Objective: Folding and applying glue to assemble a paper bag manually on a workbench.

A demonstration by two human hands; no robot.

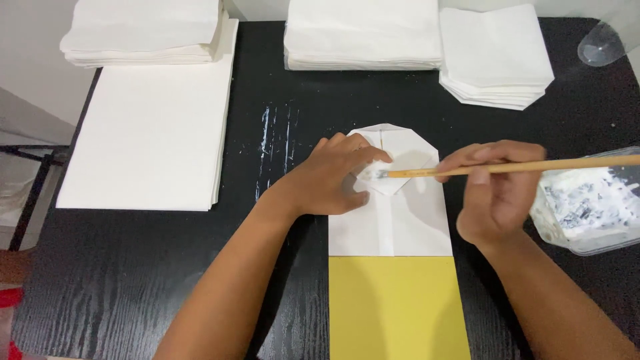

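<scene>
Paintbrush (507,167) in right hand (497,197), horizontal.

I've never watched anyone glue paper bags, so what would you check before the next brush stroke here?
1. Left hand pins the white bag flat: ok.
2. Right hand grips the brush firmly: ok.
3. Brush tip sits on the folded flap: ok.
4. Enough paste on the bristles: cannot tell.
5. Paste tub close to the right hand: ok.
6. Table free of stray paste: not ok, white streaks lie beside the bag.
</scene>
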